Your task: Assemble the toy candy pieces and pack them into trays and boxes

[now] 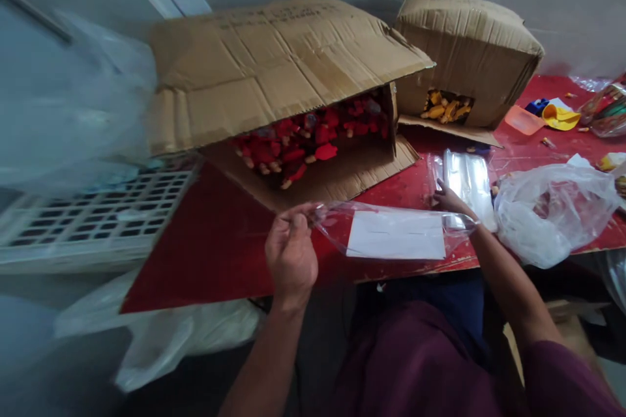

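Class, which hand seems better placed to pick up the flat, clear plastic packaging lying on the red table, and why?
Probably the right hand: it is at that packaging, while the left hand pinches a clear plastic bag farther away.

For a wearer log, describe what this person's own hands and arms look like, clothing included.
The left hand and right hand are ungloved, and no watch or bracelet shows on either wrist. The right sleeve is plain dark purple and leaves the forearm bare, matching the top. The left sleeve is out of view; rings can't be made out.
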The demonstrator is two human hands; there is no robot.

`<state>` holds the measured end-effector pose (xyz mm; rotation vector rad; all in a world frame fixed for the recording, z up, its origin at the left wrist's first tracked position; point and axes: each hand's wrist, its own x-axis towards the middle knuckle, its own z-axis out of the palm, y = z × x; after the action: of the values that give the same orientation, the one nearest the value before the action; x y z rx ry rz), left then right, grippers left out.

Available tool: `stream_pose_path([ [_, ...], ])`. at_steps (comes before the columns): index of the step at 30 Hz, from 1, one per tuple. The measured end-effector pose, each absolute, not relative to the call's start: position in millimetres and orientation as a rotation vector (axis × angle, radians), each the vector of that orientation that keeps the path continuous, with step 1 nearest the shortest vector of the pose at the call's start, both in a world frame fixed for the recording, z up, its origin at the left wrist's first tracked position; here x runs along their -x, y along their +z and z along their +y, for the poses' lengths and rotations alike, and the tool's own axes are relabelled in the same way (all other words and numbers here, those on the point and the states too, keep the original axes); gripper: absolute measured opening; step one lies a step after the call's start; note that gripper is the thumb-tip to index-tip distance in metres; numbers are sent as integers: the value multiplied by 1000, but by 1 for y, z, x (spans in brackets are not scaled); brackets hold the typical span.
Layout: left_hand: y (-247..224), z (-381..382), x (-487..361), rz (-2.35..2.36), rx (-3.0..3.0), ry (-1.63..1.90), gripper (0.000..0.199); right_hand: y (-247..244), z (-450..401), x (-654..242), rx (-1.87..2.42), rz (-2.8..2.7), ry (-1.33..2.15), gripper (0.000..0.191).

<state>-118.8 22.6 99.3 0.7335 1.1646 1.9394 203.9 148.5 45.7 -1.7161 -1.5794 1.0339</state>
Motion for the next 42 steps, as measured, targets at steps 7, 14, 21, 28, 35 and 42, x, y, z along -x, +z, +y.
stream_pose_path([
  [7,88,18,124,1113,-832,1736,49,34,144,-233,1911,-1607,765,44],
  [14,92,34,117,1253,-837,1752,25,86,95,-262,1725,-1583,624,47],
  [21,89,40,121,1333,-871,1799,27,131,38,-252,1128,-1656,1323,104],
  [28,92,42,132,1498,-1071,1781,20,129,43,-225,1357,-1556,920,25],
  [35,119,24,147,1546,-1064,1473,32,136,37,-221,1509,-1540,651,34],
  [42,99,10,134,1099,-817,1532,36,134,31,-228,1416,-1149,1278,51],
])
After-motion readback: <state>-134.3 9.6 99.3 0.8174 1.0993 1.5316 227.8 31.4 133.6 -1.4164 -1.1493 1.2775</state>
